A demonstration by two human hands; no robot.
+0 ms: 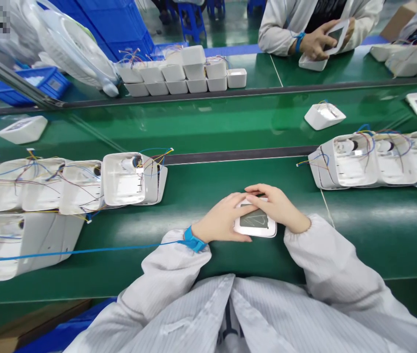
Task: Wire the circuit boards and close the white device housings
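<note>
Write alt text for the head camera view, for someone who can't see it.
Both of the person's hands, left hand and right hand, rest on a small white device with a grey screen lying on a green workbench. Rows of open white housings with coloured wires sit at either side.

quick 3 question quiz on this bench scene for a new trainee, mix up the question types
1. True or false: both hands rest on the white device with a grey screen.
2. Which wrist wears the blue wrist strap? A left, B right.
3. Fill in: the open white housings to the left have coloured ____ coming out of them.

Key
1. True: the left hand and right hand both touch it on the green table.
2. A.
3. Wires.
</note>
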